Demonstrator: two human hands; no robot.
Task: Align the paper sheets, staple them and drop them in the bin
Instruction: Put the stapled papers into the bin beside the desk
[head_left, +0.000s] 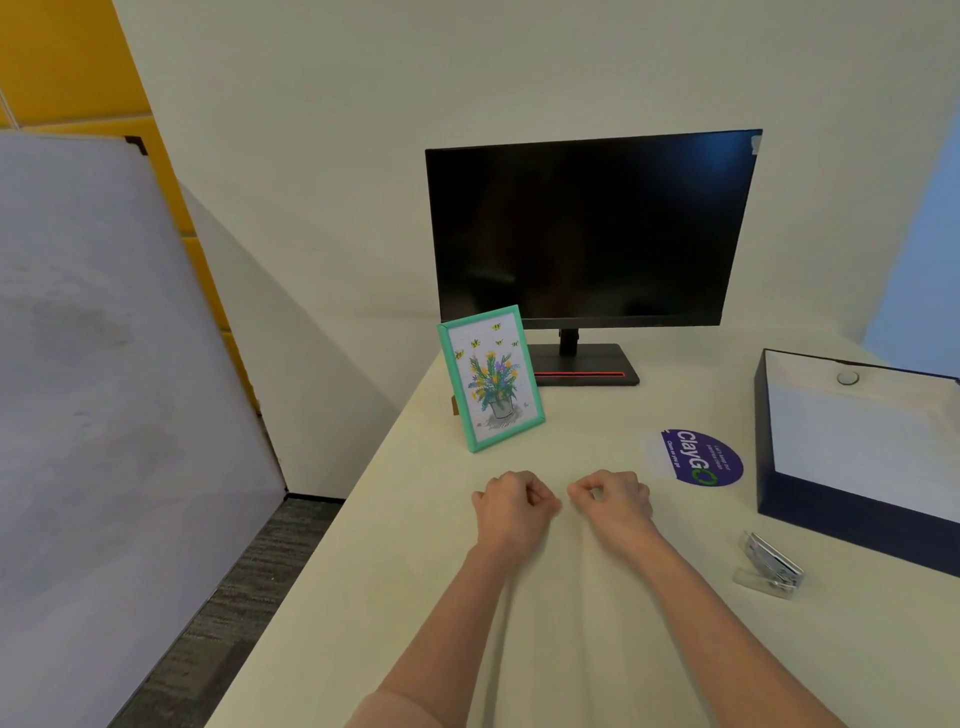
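While both hands rest curled into empty fists on the table (395, 545), the left hand (514, 506) just beside the right hand (613, 501), we should first gather the sheets. We count one stapler (771, 566), near the one dark box (852, 525) whose white inside is perhaps paper.

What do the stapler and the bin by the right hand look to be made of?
The stapler looks like shiny metal, judging by its bright reflections, on a clear base that is probably plastic. The bin, a dark navy box with a white inside, looks like matte cardboard: flat walls, sharp folded corners and no gloss. Neither can be confirmed by look alone.
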